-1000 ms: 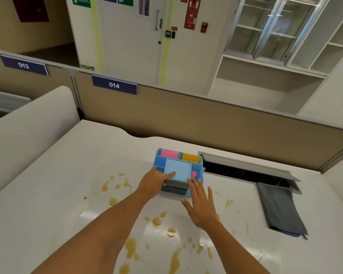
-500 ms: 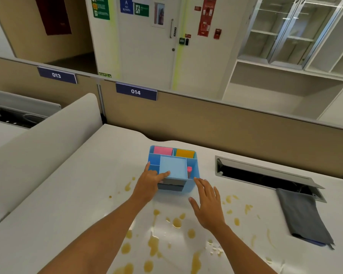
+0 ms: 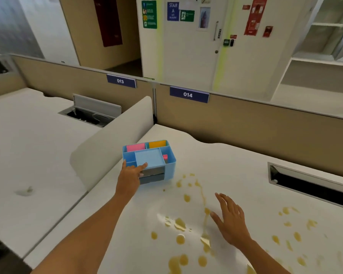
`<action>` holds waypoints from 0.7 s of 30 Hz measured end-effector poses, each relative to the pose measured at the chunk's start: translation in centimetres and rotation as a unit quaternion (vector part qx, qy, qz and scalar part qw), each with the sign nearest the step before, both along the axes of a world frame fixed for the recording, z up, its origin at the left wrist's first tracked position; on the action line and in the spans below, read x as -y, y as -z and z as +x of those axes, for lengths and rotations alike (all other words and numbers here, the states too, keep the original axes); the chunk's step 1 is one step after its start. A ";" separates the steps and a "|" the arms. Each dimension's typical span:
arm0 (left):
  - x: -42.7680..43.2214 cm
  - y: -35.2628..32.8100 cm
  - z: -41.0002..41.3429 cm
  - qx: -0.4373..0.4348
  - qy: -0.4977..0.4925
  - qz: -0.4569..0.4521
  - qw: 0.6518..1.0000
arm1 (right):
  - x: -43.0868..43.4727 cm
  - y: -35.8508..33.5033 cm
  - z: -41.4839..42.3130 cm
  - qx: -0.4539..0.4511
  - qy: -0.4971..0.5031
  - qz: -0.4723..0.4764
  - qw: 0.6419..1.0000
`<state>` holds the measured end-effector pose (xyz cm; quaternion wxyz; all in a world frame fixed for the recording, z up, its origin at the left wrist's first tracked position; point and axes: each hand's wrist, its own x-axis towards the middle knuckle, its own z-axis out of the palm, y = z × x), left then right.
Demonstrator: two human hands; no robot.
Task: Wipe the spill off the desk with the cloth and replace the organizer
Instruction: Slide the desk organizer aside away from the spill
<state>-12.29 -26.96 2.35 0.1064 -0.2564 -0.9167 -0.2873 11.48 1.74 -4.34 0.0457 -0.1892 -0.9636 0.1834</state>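
A blue desk organizer (image 3: 156, 155) with pink and orange inserts sits at the far left of the white desk (image 3: 236, 171), close to the side divider. My left hand (image 3: 131, 175) grips its near left corner, thumb on the top tray. My right hand (image 3: 231, 220) hovers flat over the desk with fingers apart, holding nothing. Yellow-brown spill drops (image 3: 186, 226) spread across the desk from the organizer's right side to the near edge. The cloth is out of view.
A white side divider (image 3: 111, 143) stands just left of the organizer. A beige partition (image 3: 265, 123) labelled 014 closes the back. An open cable tray slot (image 3: 309, 184) lies in the desk at the right. The neighbouring desk 013 (image 3: 28, 135) is on the left.
The organizer has slid left and away from the spill, pulled by my left hand. My right hand has let go of it and drawn back over the spill. The view turned left; the cloth dropped out.
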 end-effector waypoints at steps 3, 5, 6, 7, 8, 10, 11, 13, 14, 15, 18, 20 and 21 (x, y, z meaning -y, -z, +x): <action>2.7 1.0 -0.5 0.009 -0.025 -0.008 1.000 | 1.6 -0.2 -1.1 0.002 -0.018 -0.002 1.000; 4.0 1.5 -0.6 0.013 -0.029 -0.017 0.999 | 2.3 -0.2 -1.5 0.004 -0.029 -0.002 1.000; 4.5 1.8 -0.6 0.014 -0.029 -0.019 0.999 | 2.6 -0.3 -1.7 0.006 -0.033 -0.001 0.999; 5.0 2.0 -0.6 0.014 -0.028 -0.020 0.999 | 2.9 -0.3 -1.8 0.008 -0.037 0.002 0.999; 5.3 2.1 -0.6 0.014 -0.029 -0.020 0.999 | 3.1 -0.4 -1.9 0.009 -0.041 0.004 0.999; 5.6 2.5 -0.5 0.020 -0.036 -0.020 0.999 | 3.5 -0.4 -2.0 0.010 -0.047 0.006 0.999; 5.7 2.5 -0.5 0.025 -0.041 -0.023 0.999 | 3.6 -0.4 -2.0 0.012 -0.049 0.009 0.999; 5.7 2.7 -0.4 0.045 -0.051 -0.032 0.997 | 3.7 -0.5 -1.9 0.016 -0.052 0.013 0.998; 5.7 2.9 -0.3 0.054 -0.052 -0.038 0.996 | 3.8 -0.5 -1.9 0.017 -0.052 0.012 0.998; 5.7 3.0 -0.2 0.059 -0.050 -0.050 0.996 | 3.8 -0.6 -1.9 0.017 -0.052 0.011 0.998; 5.4 2.7 0.1 0.077 -0.044 -0.110 0.990 | 4.0 -0.7 -1.8 0.013 -0.056 0.014 0.998; 5.3 2.2 0.2 0.067 -0.060 -0.134 0.987 | 4.0 -0.8 -1.7 0.009 -0.059 0.015 0.998; 5.2 1.9 0.4 0.048 -0.070 -0.135 0.987 | 3.9 -0.8 -1.7 0.006 -0.059 0.014 0.998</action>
